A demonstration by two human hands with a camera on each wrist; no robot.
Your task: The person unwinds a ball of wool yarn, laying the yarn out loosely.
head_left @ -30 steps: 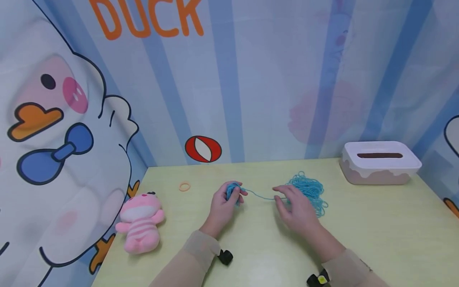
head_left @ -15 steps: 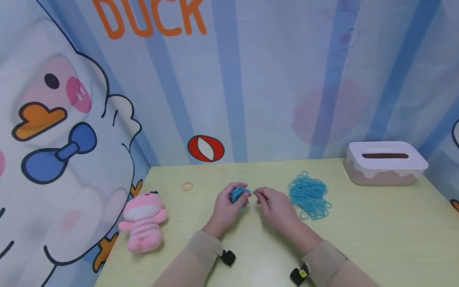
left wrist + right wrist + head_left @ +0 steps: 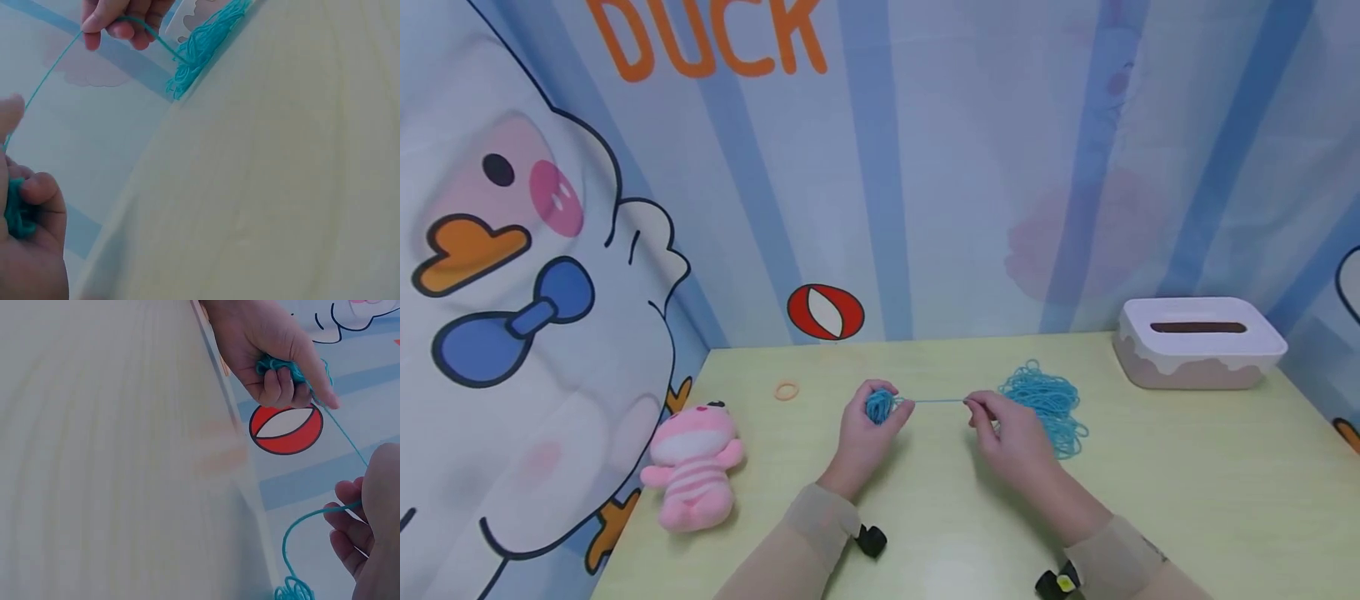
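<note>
My left hand (image 3: 865, 437) holds a small ball of blue yarn (image 3: 880, 406), its fingers curled around it. From that ball a single strand (image 3: 936, 401) runs straight across to my right hand (image 3: 1015, 437), which pinches it between thumb and fingertips. Past the right hand, in the right wrist view, the strand (image 3: 286, 540) curves slackly down to the loose yarn. That loose pile of blue yarn (image 3: 1048, 404) lies on the table just behind the right hand, which hides part of it.
A pink striped plush toy (image 3: 696, 467) lies on the table (image 3: 940, 533) at the left. Behind it is a small orange ring (image 3: 786, 391). A white and brown tissue box (image 3: 1198, 346) stands at the back right, close to the printed cloth backdrop (image 3: 955, 167).
The right hand first came left to the yarn ball, pinched the strand there, then drew back right. The strand, slack a second ago, is now straight between the hands.
</note>
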